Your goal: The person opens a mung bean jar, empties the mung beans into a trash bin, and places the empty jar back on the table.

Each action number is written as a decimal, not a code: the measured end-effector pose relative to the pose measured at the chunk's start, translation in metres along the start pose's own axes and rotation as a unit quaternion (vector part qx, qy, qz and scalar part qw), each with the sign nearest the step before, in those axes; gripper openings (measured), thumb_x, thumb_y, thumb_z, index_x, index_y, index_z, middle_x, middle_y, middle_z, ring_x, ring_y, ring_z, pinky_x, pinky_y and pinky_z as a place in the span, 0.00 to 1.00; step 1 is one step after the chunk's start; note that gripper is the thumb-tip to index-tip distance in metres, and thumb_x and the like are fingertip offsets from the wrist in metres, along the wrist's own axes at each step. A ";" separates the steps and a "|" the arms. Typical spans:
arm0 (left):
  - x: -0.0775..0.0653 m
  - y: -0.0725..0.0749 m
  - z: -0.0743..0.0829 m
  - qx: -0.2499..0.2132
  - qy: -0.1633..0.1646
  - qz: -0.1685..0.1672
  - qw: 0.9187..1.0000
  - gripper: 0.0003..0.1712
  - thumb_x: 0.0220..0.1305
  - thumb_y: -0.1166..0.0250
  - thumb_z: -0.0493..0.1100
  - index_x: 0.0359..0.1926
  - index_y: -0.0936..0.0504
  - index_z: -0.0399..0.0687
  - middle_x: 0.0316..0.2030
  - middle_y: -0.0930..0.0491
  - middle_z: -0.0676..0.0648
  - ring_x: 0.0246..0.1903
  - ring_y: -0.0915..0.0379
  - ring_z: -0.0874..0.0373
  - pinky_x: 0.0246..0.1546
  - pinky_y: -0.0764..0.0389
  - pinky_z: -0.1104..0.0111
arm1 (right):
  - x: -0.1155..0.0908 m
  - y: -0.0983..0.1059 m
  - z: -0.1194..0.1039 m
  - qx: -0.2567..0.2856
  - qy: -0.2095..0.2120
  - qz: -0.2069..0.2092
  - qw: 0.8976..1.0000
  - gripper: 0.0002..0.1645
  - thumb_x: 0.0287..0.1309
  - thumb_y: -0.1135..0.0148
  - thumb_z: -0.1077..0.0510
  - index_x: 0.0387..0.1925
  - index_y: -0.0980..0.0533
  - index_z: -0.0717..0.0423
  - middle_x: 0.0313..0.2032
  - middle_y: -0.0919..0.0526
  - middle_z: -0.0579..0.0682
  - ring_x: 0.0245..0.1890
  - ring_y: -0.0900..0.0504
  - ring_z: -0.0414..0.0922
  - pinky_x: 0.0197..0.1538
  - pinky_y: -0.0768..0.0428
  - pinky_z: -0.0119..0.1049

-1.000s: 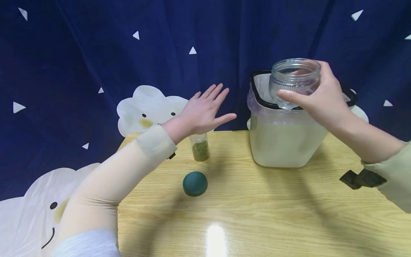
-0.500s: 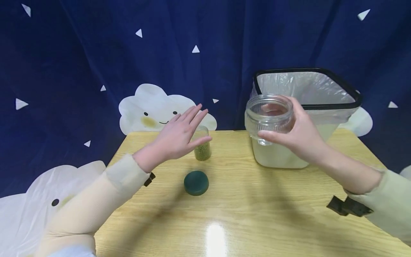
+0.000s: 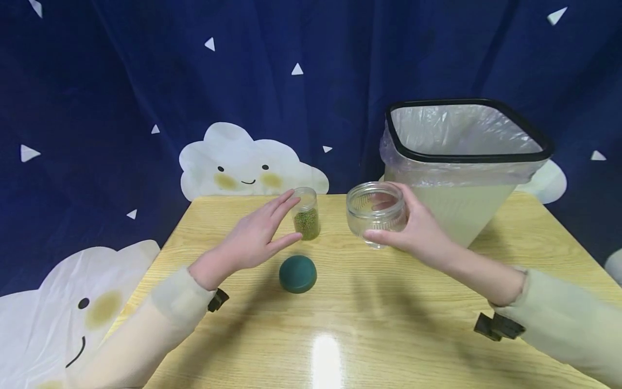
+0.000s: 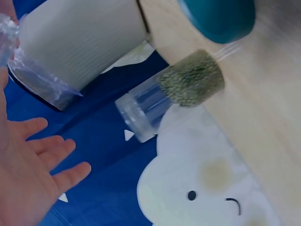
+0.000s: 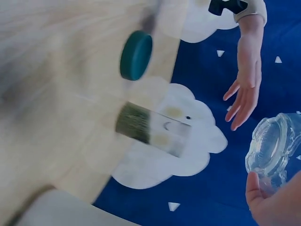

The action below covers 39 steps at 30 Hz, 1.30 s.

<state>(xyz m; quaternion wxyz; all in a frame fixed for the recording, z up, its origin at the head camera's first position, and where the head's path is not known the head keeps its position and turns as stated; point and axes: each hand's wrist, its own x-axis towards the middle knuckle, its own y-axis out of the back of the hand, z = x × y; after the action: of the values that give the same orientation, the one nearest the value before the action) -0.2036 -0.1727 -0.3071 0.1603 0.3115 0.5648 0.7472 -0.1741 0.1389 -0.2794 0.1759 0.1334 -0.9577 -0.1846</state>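
Note:
My right hand (image 3: pixel 423 232) grips a clear ribbed glass jar (image 3: pixel 374 210) by its right side, thumb in front, mouth facing up. Nothing shows inside the jar. It hangs over the table just in front of the bin. My left hand (image 3: pixel 255 232) has its fingers extended and holds nothing; its fingertips overlap the left edge of a clear cylindrical jar (image 3: pixel 307 221) in the head view. That jar stands upright without a lid, about half full of small green beans (image 4: pixel 193 77). In front of it a dark teal round lid (image 3: pixel 298 274) lies on the table.
A whitish bin (image 3: pixel 466 200) with a black rim and a clear plastic liner stands at the back right of the wooden table (image 3: pixel 369 340). Behind the table's far edge hangs a dark blue curtain (image 3: pixel 340 54) with white clouds and triangles.
My right hand has brought the glass jar down and left, away from above the bin. My left hand has moved down and left, from above the bean jar to its left side.

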 end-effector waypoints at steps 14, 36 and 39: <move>-0.026 -0.031 -0.014 -0.086 0.049 -0.015 0.995 0.39 0.71 0.49 0.64 0.75 0.45 0.51 0.74 0.48 0.44 0.70 0.48 0.47 0.63 0.38 0.48 | 0.012 -0.030 0.064 0.008 -0.028 -0.028 0.999 0.49 0.41 0.22 0.66 0.63 0.40 0.65 0.58 0.25 0.60 0.58 0.27 0.56 0.59 0.30 0.52; -0.054 -0.046 -0.024 -0.346 0.138 -0.009 0.928 0.31 0.74 0.45 0.48 0.71 0.40 0.43 0.68 0.38 0.40 0.65 0.39 0.44 0.59 0.34 0.47 | 0.012 -0.061 0.113 -0.043 -0.069 -0.084 0.993 0.53 0.38 0.21 0.63 0.62 0.43 0.65 0.61 0.31 0.65 0.58 0.28 0.63 0.53 0.23 0.51; -0.056 -0.049 -0.031 -0.394 0.158 0.002 0.905 0.28 0.74 0.46 0.45 0.69 0.39 0.37 0.67 0.37 0.37 0.64 0.38 0.42 0.59 0.33 0.48 | 0.013 -0.064 0.117 -0.052 -0.074 -0.090 0.992 0.53 0.37 0.20 0.63 0.62 0.43 0.65 0.61 0.31 0.66 0.59 0.28 0.64 0.54 0.24 0.51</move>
<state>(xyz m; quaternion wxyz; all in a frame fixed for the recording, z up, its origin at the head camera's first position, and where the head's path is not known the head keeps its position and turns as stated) -0.1863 -0.2138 -0.3744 0.1769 0.1017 0.2413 0.9488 -0.2186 0.1136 -0.4028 0.0944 0.1953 -0.9412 -0.2589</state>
